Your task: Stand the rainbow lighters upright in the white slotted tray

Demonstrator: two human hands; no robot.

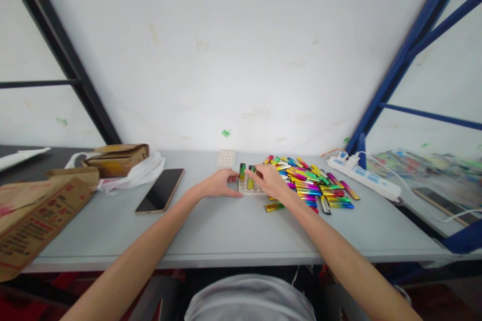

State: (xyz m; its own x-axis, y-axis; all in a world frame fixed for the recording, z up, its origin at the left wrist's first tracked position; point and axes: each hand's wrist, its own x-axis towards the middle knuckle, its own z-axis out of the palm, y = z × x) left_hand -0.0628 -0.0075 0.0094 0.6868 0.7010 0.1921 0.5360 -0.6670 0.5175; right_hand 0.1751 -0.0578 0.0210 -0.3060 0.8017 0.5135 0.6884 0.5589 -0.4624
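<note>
A white tray point(246, 191) with rows of round holes lies on the table between my hands. One shiny yellow-green lighter point(242, 172) stands upright in it at the left. My right hand point(268, 179) pinches a second lighter point(250, 180), upright over the tray, just right of the first; whether its base sits in a hole I cannot tell. My left hand point(221, 183) is at the tray's left edge, thumb and fingers apart, the thumb tip by the near corner. Right of the tray spreads a loose pile of metallic multicoloured lighters point(307, 188), partly behind my right wrist.
Another white holed tray point(226, 157) lies near the wall. To the left are a phone point(161, 191), a white plastic bag point(145, 175) and cardboard boxes point(45, 210). A power strip point(365, 178) with plugs and cables sits at right, beside a blue metal frame point(399, 65).
</note>
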